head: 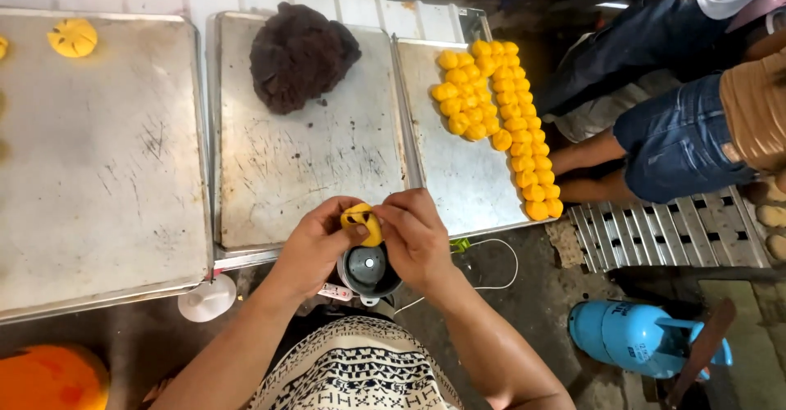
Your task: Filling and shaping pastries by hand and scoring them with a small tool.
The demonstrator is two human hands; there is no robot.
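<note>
We note both hands pinching one yellow dough piece [362, 221]: left hand [315, 246] and right hand [416, 234] fingers clenched on it, long axis tilted down-right, above a small grey cup [368, 271].

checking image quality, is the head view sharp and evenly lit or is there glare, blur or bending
Head view: the metal trays are brightly, evenly lit with mild sheen; the floor by the blue gas cylinder is dim; both hands and the yellow dough piece look sharp; tray edges bow outward, wide-lens distortion.
</note>
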